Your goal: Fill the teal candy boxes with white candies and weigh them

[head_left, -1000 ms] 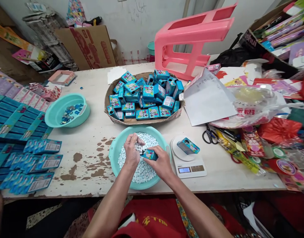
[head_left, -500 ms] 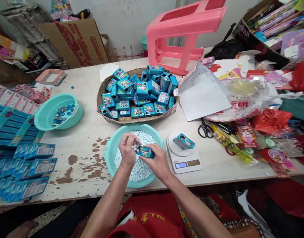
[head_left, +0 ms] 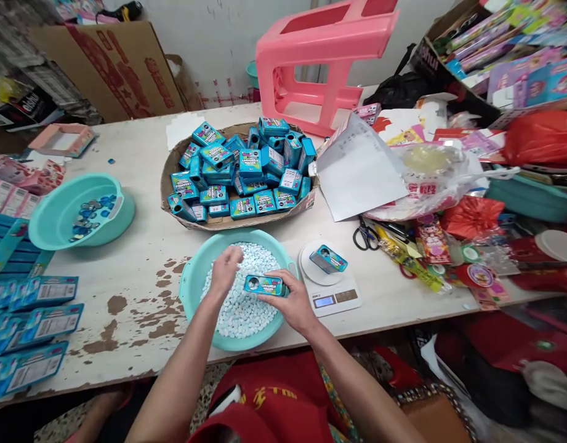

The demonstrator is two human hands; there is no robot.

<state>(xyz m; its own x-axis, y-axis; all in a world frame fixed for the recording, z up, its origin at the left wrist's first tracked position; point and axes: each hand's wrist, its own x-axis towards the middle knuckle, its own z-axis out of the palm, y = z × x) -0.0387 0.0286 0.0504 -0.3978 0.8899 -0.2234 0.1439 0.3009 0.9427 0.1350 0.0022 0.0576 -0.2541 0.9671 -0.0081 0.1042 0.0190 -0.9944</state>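
Note:
My right hand holds a small blue candy tin over the turquoise basin. The tin lies tilted, its round opening facing left and up. White candies fill the basin's bottom. My left hand hovers above the candies, left of the tin and apart from it. Its fingers are curled in and slightly blurred, so whatever they hold is hidden. Beside the basin, another blue tin rests on a white digital scale with a lit display.
Behind the basin, a cardboard tray is heaped with blue tins. A second turquoise basin at left holds small shiny lids. Stacked blue packs line the left edge. Scissors, bags and wrappers crowd the right. A pink stool lies behind.
My left hand has drawn away from the tin's opening, leftward over the candies. My right hand still holds the tin, now turned with its label up. The whole view has shifted slightly.

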